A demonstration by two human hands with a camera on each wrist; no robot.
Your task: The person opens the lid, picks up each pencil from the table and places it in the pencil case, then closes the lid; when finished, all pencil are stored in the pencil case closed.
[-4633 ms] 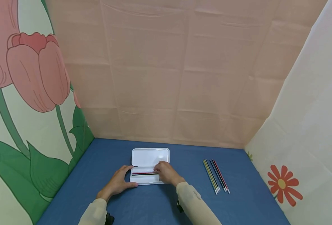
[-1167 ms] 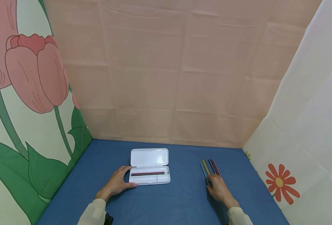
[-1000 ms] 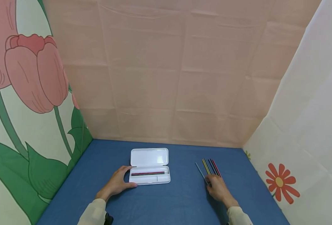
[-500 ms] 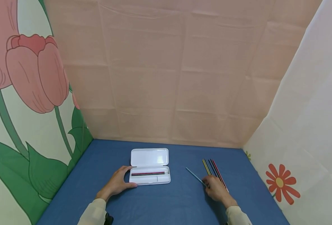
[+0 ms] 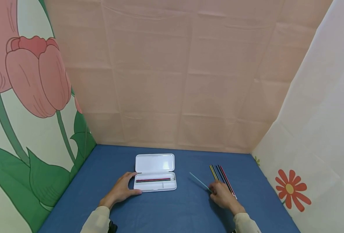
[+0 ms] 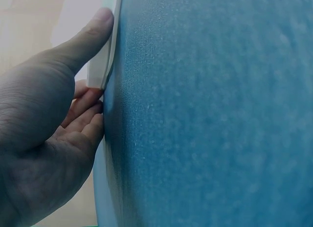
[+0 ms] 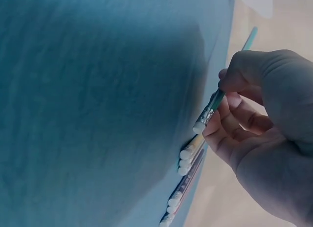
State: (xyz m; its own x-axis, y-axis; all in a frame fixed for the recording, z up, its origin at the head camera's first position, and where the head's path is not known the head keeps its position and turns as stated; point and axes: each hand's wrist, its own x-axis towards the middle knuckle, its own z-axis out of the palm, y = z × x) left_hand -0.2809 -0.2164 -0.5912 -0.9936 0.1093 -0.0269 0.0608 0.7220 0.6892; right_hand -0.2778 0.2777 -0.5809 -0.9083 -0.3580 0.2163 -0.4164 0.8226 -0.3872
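An open white pencil case (image 5: 148, 186) lies on the blue table, its lid (image 5: 155, 162) tipped back. Inside it are a few pencils (image 5: 154, 180), dark red and black, lying lengthwise. My left hand (image 5: 120, 190) holds the case by its left end, thumb at the front corner and fingers at the back; the thumb (image 6: 93, 36) presses its side in the left wrist view. My right hand (image 5: 223, 195) pinches a teal pencil (image 5: 199, 182) near its white eraser end (image 7: 199, 127), the other end pointing toward the case. Several more pencils (image 5: 225, 177) lie beside and partly behind this hand.
The blue tabletop (image 5: 175, 210) runs back to a beige cloth wall (image 5: 175, 81). A tulip-printed wall (image 5: 38, 129) stands at the left, a white flower-printed cloth (image 5: 315, 145) at the right.
My right hand has gone from the case to the loose pencils and drawn out the teal one, swinging its far end left toward the case. The left hand stays at the case.
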